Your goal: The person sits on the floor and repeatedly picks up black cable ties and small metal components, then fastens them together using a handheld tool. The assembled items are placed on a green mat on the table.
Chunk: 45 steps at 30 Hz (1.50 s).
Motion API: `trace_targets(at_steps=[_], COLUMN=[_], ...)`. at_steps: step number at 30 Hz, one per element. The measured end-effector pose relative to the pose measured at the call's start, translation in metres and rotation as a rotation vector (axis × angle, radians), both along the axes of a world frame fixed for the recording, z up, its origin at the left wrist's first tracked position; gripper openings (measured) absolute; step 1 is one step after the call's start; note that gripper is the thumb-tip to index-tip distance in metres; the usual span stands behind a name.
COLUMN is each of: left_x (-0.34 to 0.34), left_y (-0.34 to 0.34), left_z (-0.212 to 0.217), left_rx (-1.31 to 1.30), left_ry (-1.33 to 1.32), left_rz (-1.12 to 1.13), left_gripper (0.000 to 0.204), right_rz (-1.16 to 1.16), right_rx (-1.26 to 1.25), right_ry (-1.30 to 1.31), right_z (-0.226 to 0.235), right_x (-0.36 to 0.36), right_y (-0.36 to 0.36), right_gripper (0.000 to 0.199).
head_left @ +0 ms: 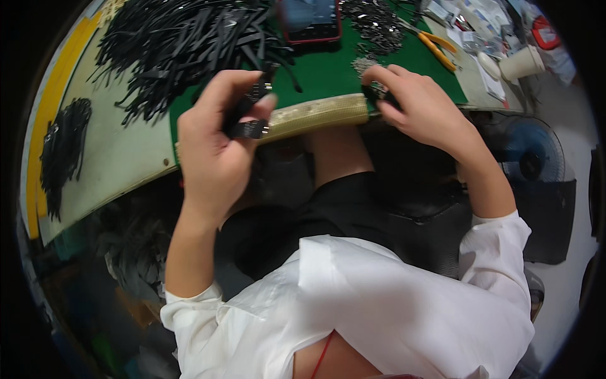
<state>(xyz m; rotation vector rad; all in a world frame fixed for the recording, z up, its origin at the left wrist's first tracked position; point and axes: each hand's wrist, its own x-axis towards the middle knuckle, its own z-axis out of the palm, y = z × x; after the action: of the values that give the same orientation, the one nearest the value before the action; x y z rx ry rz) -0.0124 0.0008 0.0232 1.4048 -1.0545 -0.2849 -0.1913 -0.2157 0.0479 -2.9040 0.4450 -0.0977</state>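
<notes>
Left hand pinches a short black strap at the near edge of the green mat, its long axis running away from the person. Right hand, fingers curled around a small dark piece, rests further right along the same edge, near the metal fittings.

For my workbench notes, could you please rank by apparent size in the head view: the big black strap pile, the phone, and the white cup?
1. big black strap pile
2. phone, partly cut off by the frame edge
3. white cup
</notes>
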Motion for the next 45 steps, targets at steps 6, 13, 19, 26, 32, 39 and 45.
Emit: trace_targets(at_steps=[6,13,19,26,32,39,45], left_x=[-0.009,-0.011,-0.007,-0.004,-0.001,0.05,0.147], left_y=[-0.004,-0.007,-0.009,-0.007,-0.009,-0.028,-0.051], left_z=[-0.003,-0.003,-0.008,-0.004,-0.003,0.023,0.051], left_rx=[-0.065,-0.071,-0.116,-0.084,0.121,0.33,0.72], left_ry=[-0.503,-0.586,-0.632,-0.728,-0.859,-1.015,-0.915], left_rz=[0.123,0.181,0.194,0.153,0.21,0.591,0.678], left_gripper=[0.037,0.033,0.045,0.043,0.036,0.02,0.02], right_rz=[-0.016,-0.05,-0.085,-0.109,0.012,-0.027,-0.104], right_rx=[1.201,1.677,1.789,1.567,0.496,0.499,0.609], right_ry=[-0.191,-0.298,-0.284,-0.302,-0.593,-0.426,-0.414], right_z=[0.029,0.016,0.015,0.01,-0.023,-0.015,-0.018], right_x=[0.013,0.023,0.025,0.025,0.037,0.028,0.007], right_y=[0.052,0.073,0.075,0.083,0.094,0.082,0.07], right_gripper=[0.032,0.038,0.036,0.025,0.041,0.052,0.048])
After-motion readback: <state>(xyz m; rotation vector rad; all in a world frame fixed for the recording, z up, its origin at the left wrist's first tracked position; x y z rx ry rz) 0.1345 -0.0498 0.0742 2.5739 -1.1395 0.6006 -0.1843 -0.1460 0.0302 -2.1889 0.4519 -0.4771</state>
